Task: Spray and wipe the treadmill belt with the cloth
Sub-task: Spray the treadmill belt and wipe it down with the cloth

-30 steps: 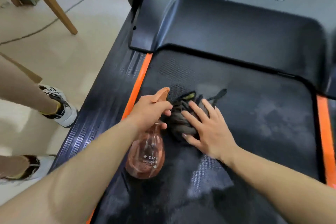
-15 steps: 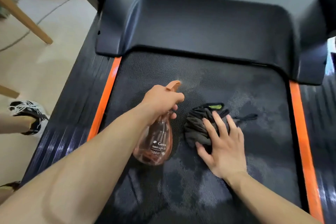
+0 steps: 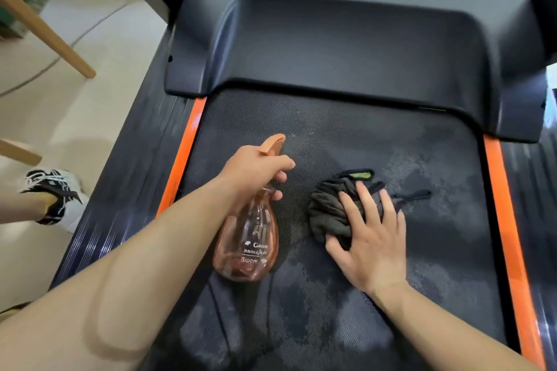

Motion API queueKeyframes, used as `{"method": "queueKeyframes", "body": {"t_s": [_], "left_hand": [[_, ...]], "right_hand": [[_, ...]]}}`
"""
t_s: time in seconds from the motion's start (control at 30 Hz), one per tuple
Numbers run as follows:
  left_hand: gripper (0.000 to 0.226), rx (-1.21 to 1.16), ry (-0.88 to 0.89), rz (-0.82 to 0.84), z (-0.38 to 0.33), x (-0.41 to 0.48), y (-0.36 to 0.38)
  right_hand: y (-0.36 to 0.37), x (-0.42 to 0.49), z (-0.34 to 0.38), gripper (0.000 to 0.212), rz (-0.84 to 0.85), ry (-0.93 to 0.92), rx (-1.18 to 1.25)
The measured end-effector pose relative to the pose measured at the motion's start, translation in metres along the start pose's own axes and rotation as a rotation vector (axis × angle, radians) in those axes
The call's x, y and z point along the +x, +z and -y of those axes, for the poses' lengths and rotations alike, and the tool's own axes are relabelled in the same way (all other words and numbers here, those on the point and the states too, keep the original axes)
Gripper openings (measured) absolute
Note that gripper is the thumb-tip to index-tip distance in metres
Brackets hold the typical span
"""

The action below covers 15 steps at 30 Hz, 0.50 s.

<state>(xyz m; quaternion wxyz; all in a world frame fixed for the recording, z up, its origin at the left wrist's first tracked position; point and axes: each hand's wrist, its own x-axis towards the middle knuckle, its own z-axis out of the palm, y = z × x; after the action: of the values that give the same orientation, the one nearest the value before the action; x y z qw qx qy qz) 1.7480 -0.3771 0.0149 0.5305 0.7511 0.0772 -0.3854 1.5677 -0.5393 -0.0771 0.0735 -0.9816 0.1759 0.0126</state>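
Where the cloth (image 3: 327, 214) lies, the belt (image 3: 446, 250) looks blotchy.

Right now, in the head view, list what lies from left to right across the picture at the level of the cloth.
Going rightward: sneaker → left side rail → left orange strip → spray bottle → cloth → right orange strip.

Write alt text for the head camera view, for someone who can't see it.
A person's left hand grips a pink spray bottle over a dark treadmill belt, while the right hand presses a dark cloth onto it. Pale patches mark the belt.
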Motion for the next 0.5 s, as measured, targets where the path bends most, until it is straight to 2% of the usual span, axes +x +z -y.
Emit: {"method": "queueKeyframes", "body": {"t_s": [0.07,0.13,0.23,0.3,0.4,0.47,0.5], "left_hand": [[0.042,-0.04,-0.001,-0.027,-0.001,-0.004,-0.013],[0.05,-0.066,0.0,-0.072,0.0,-0.008,-0.024],[0.036,-0.092,-0.015,-0.129,0.002,-0.012,-0.039],[0.016,-0.121,-0.012,-0.149,0.004,-0.013,-0.045],[0.004,-0.116,0.006,-0.168,0.008,-0.014,-0.049],[0.004,-0.116,0.016,-0.158,0.01,-0.016,-0.048],[0.003,-0.125,0.023,-0.149,0.011,-0.017,-0.048]], "right_hand": [[-0.005,0.028,0.021,0.078,0.03,0.091,0.036],[-0.013,0.077,0.037,0.083,0.132,0.12,0.078],[-0.023,0.153,0.062,0.098,0.221,0.075,0.09],[-0.019,0.167,0.09,0.103,0.23,-0.053,0.054],[-0.002,0.128,0.117,0.098,0.168,-0.451,0.021],[0.006,0.119,0.103,0.093,0.134,-0.541,-0.03],[0.006,0.126,0.093,0.092,0.094,-0.504,-0.066]]}}
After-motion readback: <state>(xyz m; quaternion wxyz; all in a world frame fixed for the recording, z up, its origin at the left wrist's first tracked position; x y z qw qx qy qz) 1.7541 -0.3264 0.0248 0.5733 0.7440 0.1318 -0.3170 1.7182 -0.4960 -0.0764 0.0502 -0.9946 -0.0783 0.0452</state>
